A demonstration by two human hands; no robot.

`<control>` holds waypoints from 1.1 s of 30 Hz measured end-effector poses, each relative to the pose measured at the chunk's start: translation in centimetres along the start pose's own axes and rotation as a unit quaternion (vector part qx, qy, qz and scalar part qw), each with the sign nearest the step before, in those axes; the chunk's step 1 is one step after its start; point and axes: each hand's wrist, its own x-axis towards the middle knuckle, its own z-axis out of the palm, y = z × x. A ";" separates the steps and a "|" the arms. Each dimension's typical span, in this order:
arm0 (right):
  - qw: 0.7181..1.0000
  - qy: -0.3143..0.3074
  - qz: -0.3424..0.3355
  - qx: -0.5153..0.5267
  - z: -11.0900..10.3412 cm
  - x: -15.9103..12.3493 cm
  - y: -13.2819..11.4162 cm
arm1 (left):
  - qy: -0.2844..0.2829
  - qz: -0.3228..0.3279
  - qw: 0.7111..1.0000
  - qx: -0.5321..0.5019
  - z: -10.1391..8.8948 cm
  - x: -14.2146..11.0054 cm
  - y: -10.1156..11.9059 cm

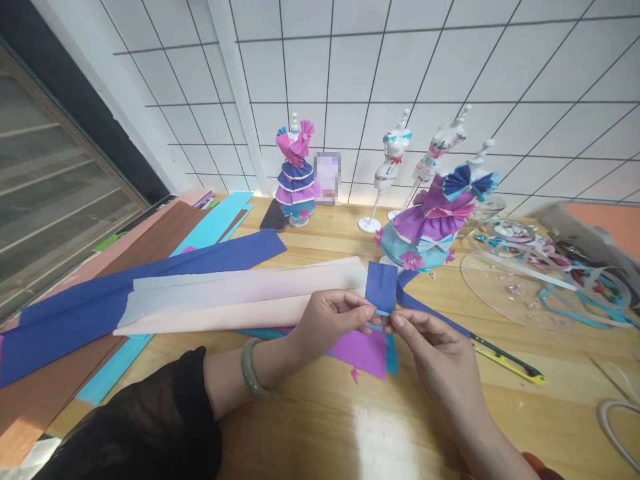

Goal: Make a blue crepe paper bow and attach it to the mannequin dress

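Observation:
A small square of dark blue crepe paper (381, 287) stands upright between my two hands, with a light blue strip along its lower edge. My left hand (333, 317), with a jade-green bangle (249, 368) at the wrist, pinches the paper's lower left corner. On the lower right corner, the thumb and fingers of my right hand (435, 347) are closed. Below the hands, a purple paper piece (360, 352) lies over a turquoise one. A long pale pink paper strip (240, 293) reaches in behind my left hand.
Blue (65, 327), brown and turquoise paper strips spread to the left. Small dress forms in paper dresses (296, 177) (430, 217) stand along the tiled wall, beside bare white forms (395, 160). A cutter (515, 360) lies right; ribbons (530, 260) cover a clear round tray.

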 end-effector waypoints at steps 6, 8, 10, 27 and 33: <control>1.000 -0.004 -0.012 -0.019 0.0 0.0 -0.2 | 0.006 -0.004 1.000 0.000 -0.1 0.0 -0.2; 1.000 -0.006 -0.014 -0.024 0.0 0.0 -0.3 | 0.005 -0.010 1.000 0.009 -0.1 0.0 -0.1; 0.999 -0.010 -0.017 -0.025 0.0 -0.1 -0.5 | 0.009 -0.017 1.000 0.019 -0.1 0.0 0.0; 0.996 0.012 -0.056 -0.070 0.4 -0.3 -1.0 | 0.012 -0.011 0.997 0.071 0.0 -0.2 0.3; 0.995 0.005 -0.053 -0.084 0.4 -0.2 -1.0 | 0.020 -0.009 0.998 0.059 -0.2 0.0 0.2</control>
